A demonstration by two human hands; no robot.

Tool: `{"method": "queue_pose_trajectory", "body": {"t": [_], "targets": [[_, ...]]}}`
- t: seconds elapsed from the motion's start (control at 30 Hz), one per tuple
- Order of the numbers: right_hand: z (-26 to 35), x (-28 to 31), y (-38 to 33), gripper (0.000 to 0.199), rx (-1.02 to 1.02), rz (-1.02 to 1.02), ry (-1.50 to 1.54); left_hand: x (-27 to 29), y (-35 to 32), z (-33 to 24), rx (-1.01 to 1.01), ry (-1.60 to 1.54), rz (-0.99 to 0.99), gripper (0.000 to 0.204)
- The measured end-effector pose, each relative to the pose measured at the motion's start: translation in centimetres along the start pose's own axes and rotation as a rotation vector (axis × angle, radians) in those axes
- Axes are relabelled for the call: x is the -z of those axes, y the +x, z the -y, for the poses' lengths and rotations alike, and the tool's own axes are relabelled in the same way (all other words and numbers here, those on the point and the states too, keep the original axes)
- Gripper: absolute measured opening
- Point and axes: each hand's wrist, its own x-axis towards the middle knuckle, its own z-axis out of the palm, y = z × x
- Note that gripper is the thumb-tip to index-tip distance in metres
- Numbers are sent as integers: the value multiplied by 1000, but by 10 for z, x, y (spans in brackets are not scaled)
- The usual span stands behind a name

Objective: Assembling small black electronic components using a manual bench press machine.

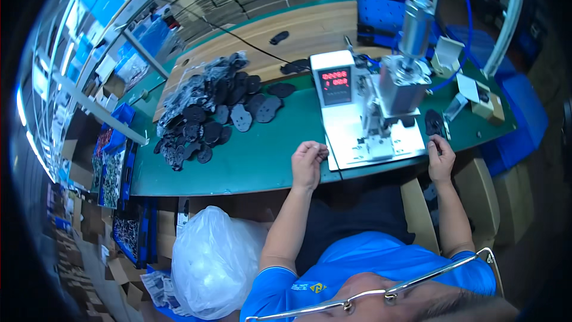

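My left hand (308, 166) is closed, fingers curled, by the front left corner of a white machine base (345, 143). Anything inside those fingers is hidden. On the other side of the machine, my right hand (441, 160) has its thumb and fingers drawn together at the near end of a dark flat piece (434, 121). Whether the fingertips grip that piece or only touch it is unclear. The bench press (405, 86) has a metal cylinder on top and a box with a lit red display (335, 79). Its working point is partly hidden by its own parts.
Many dark flat rounded pieces (202, 104) lie heaped left on the green table (274, 155). Small open boxes (485, 104) and a blue bin (378, 18) stand right and behind. A white plastic bag (211, 262) and cardboard boxes (476, 191) sit below the table edge.
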Motion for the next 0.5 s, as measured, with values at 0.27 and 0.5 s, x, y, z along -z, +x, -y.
{"method": "queue_pose_trajectory", "body": {"t": [0.27, 0.5], "targets": [[-52, -48, 42, 19, -227, -83, 236, 22, 107, -80, -311, 1244, -63, 30], [-77, -41, 41, 17, -174, -36, 269, 16, 275, -83, -589, 1723, 119, 63]]}}
